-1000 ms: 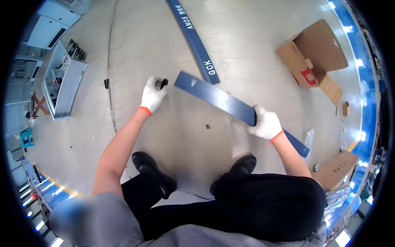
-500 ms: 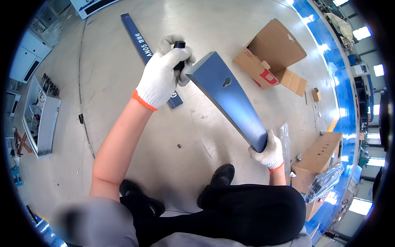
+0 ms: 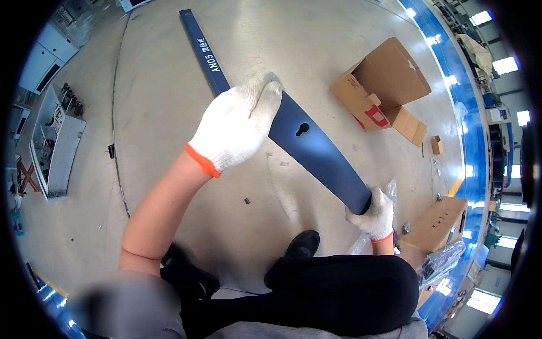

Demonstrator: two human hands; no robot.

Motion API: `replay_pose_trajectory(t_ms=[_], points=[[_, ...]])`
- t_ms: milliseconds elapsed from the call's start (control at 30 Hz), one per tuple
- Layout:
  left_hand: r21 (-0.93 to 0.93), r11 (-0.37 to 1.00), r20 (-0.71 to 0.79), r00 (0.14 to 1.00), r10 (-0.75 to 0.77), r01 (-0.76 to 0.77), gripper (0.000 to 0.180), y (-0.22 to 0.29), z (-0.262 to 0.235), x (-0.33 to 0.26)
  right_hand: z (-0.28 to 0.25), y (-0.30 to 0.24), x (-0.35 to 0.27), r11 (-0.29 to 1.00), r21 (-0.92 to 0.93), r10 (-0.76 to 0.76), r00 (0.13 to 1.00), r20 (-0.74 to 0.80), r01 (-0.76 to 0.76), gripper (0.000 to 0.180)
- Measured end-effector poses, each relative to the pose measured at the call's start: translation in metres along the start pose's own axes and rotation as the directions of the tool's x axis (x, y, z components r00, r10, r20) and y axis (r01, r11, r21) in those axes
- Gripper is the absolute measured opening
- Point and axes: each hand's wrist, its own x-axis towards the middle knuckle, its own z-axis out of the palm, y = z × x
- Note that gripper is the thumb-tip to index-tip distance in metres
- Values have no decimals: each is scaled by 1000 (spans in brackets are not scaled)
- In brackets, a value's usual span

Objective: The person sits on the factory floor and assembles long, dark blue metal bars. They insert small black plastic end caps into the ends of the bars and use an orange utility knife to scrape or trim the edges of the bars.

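I hold a dark blue metal bar (image 3: pixel 319 155) with a keyhole slot up off the floor, tilted from upper left to lower right. My left hand (image 3: pixel 240 124), in a white glove with an orange cuff, grips its upper end. My right hand (image 3: pixel 374 216), gloved the same way, grips its lower end close to my knee. A second long blue bar (image 3: pixel 202 48) with white lettering lies on the concrete floor beyond my left hand.
An open cardboard box (image 3: pixel 381 85) lies on the floor at the upper right; another box (image 3: pixel 437 223) and plastic wrapping sit at the right. A grey rack (image 3: pixel 56 147) stands at the left. A small dark part (image 3: pixel 247 200) lies near my black shoes (image 3: pixel 296 254).
I have raised the bar further toward the camera. My left hand now wraps its upper end, and the small black object it held earlier is out of sight.
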Motion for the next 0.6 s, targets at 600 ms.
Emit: replay_pose_trajectory(t_ms=[600], points=[[-172,975,164,972,167,-138,77,4,10,-8,-12,31,-5,994,-38,-98,995,3,98,55]])
